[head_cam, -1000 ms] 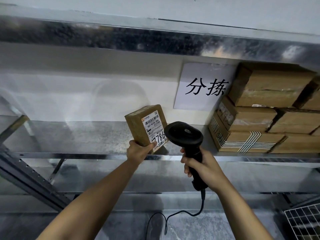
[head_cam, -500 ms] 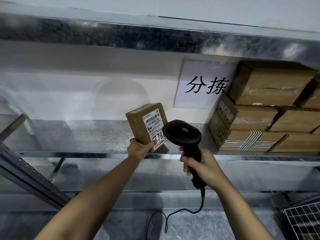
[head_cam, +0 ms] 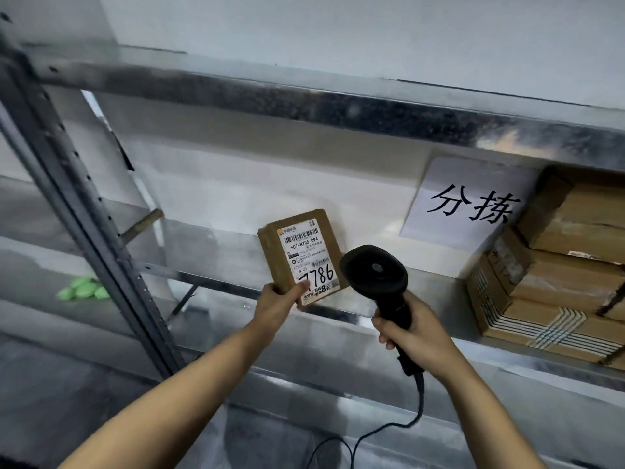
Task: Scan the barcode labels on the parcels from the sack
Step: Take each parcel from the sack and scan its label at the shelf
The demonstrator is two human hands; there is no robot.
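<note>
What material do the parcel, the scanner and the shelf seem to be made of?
Parcel: brown cardboard, matte, seemingly taped over; a white paper label is stuck on its face.
Scanner: black plastic, probably, with a smooth dull sheen.
Shelf: sheet metal, likely galvanised steel, grey and reflective.

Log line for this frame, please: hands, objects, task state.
left hand: holds parcel, label facing scanner | right hand: grips scanner beside label | stage: scanning at shelf

Labelled brown parcel [head_cam: 297, 255], upright, tilted, beside black scanner [head_cam: 375, 275]
</note>
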